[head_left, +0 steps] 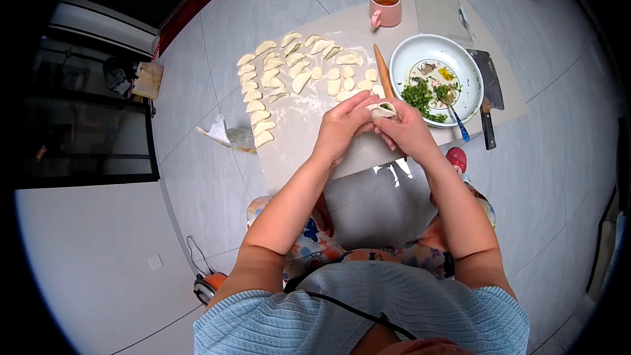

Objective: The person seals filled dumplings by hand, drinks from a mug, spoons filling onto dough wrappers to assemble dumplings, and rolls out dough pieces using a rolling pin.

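Between my two hands is a partly folded dumpling (383,110), its green filling showing through the gap. My left hand (344,125) grips its left side, and my right hand (406,129) pinches the right. Just beyond my fingers lie several small dough rounds (348,83). A wooden rolling pin (382,69) runs beside them, its near end partly hidden by my right hand. To the right stands a white bowl (474,95) with chopped green filling (422,100) and a blue-handled spoon (460,124). Folded dumplings (256,106) sit in rows on the left of the board.
The floury board (296,161) rests in front of my knees. Behind the bowl are a pink mug (386,8) of brown liquid and a clear lid-like panel (439,14). A cleaver (488,85) lies at the right edge. Crumpled packaging (227,134) is on the floor at left.
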Demonstrator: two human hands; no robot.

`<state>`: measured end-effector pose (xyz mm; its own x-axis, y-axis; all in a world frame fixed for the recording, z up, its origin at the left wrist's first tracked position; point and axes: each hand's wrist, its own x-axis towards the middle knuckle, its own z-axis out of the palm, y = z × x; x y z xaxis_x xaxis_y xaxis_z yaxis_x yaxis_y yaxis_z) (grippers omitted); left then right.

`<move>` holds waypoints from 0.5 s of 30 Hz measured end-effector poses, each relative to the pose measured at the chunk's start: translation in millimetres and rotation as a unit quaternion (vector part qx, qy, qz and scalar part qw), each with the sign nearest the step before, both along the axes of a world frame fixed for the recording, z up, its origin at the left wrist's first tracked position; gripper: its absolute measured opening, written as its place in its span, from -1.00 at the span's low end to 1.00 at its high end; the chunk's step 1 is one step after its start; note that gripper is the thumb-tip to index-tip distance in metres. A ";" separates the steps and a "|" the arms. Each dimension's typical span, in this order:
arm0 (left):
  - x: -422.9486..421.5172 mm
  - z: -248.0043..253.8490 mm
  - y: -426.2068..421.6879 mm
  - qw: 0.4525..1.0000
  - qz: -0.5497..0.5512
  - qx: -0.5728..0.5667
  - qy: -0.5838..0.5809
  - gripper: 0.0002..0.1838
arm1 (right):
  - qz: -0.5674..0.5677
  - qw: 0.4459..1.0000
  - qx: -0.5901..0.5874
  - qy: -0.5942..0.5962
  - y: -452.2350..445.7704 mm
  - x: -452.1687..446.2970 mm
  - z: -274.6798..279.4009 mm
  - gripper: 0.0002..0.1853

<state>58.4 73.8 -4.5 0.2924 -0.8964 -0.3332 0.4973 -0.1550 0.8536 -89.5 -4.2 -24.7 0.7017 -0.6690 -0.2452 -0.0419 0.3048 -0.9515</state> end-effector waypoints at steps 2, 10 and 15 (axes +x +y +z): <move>0.6 -6.5 -0.5 0.997 -0.048 -0.003 -0.066 -0.50 | -0.015 1.000 -0.021 0.009 2.4 1.2 2.7 -0.65; -5.6 -12.1 1.1 0.997 -0.019 -0.005 -0.077 -0.53 | -0.112 0.984 -0.135 -0.015 7.5 7.4 -5.8 -0.67; -9.3 -18.0 1.8 0.993 -0.010 -0.010 -0.117 -0.59 | -0.172 0.894 -0.413 0.009 10.9 9.5 -6.9 -0.72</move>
<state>49.1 75.6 -22.5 0.3417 -0.9085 -0.2406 0.2819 -0.1452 0.9484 -80.0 6.7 -31.6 0.4206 -0.8026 0.4231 -0.0993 -0.5043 -0.8578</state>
